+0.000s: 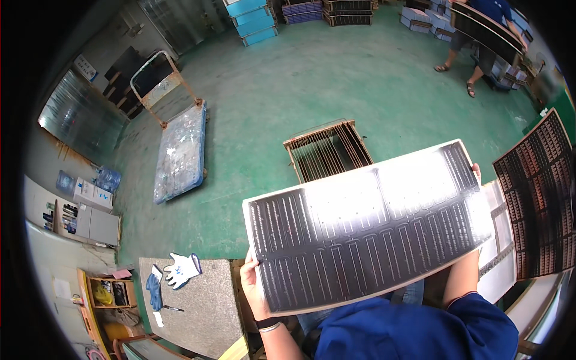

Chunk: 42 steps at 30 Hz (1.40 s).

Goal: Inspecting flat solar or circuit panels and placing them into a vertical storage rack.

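A large rectangular patterned panel [354, 258], dark and glossy with a pale rim and rows of thin line marks, is held up tilted in front of my body. A bright glare covers much of its upper half. My left hand [254, 287] grips its left edge, fingers closed round the rim. Only a few fingertips of my right hand [476, 170] show at the far right edge; the panel hides the rest of that hand. Beyond the panel, a slotted rack [329, 150] stands on the floor, partly covered by the panel's top edge.
A copper-toned patterned sheet [537, 201] stands at right. Gloves [182, 270] and a marker [174, 309] lie on a grey tabletop [204, 318] at left. Farther off is a platform trolley [181, 153]. A person [486, 36] carries a dark panel at far right, near stacked boxes.
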{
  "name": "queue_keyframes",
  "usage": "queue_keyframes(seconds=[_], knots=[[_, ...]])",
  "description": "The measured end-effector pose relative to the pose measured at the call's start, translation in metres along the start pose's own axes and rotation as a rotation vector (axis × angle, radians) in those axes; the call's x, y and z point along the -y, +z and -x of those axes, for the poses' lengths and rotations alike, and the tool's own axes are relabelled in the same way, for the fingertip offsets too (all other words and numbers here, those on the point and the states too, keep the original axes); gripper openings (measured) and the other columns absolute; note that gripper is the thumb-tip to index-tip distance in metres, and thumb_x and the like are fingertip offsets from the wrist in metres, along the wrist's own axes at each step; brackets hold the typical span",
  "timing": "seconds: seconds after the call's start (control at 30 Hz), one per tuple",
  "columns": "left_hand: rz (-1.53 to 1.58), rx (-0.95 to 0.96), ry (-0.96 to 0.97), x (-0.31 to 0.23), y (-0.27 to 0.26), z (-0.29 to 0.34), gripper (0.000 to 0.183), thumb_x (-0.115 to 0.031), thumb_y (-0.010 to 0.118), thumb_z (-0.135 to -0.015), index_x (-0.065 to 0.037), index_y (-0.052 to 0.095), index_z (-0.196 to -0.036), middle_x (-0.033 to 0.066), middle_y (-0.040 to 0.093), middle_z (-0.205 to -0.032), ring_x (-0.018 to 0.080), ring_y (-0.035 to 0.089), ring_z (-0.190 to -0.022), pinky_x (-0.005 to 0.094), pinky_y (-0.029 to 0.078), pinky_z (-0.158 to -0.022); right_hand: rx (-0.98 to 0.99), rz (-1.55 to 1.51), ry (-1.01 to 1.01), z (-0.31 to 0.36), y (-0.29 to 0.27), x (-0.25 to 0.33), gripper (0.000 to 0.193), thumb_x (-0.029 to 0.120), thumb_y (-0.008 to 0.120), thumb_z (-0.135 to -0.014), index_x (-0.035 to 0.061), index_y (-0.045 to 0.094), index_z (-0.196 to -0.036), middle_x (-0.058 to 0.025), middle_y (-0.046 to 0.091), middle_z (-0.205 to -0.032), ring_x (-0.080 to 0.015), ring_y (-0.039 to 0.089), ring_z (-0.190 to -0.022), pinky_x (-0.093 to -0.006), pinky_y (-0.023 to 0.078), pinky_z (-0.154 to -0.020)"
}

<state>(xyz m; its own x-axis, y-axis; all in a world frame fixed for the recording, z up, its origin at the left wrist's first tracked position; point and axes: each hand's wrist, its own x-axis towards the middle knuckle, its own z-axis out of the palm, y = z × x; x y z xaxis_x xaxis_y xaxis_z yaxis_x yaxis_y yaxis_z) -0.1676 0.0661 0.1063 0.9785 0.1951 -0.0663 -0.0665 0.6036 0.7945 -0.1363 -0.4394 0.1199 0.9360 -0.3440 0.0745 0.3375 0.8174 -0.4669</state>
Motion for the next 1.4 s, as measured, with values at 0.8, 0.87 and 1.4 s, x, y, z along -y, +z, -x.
queue_keyframes(seconds=[0.8, 0.87, 1.4], knots=[[-0.265, -0.101, -0.160, 0.018, -0.017, 0.003, 0.025, -0.002, 0.052, -0.091, 0.000, 0.053, -0.116, 0.0065, 0.059, -0.109, 0.0131, 0.056, -0.098, 0.0263, 0.045, -0.089, -0.055, -0.014, 0.031, -0.013, 0.007, -0.028, 0.043, 0.035, 0.037, -0.098, 0.0009, 0.051, -0.119, -0.0152, 0.057, -0.118, -0.0261, 0.055, -0.108, -0.0415, 0.044, -0.097], [-0.270, -0.079, -0.168, 0.018, -0.021, 0.003, 0.026, -0.002, 0.049, -0.091, 0.001, 0.052, -0.117, 0.0091, 0.058, -0.113, 0.0142, 0.056, -0.101, 0.0270, 0.044, -0.091, -0.039, -0.033, 0.027, -0.011, 0.004, -0.031, 0.043, 0.035, 0.037, -0.098, 0.0007, 0.051, -0.120, -0.0154, 0.056, -0.118, -0.0263, 0.055, -0.108, -0.0415, 0.044, -0.097], [-0.231, -0.182, -0.018, 0.035, -0.015, -0.001, 0.028, -0.004, 0.051, -0.091, -0.006, 0.048, -0.119, 0.0072, 0.054, -0.118, 0.0166, 0.050, -0.109, 0.0318, 0.039, -0.097, -0.084, -0.234, 0.318, 0.051, 0.022, -0.087, 0.048, 0.035, 0.038, -0.097, -0.0026, 0.048, -0.124, -0.0186, 0.053, -0.125, -0.0308, 0.053, -0.112, -0.0427, 0.046, -0.095]])
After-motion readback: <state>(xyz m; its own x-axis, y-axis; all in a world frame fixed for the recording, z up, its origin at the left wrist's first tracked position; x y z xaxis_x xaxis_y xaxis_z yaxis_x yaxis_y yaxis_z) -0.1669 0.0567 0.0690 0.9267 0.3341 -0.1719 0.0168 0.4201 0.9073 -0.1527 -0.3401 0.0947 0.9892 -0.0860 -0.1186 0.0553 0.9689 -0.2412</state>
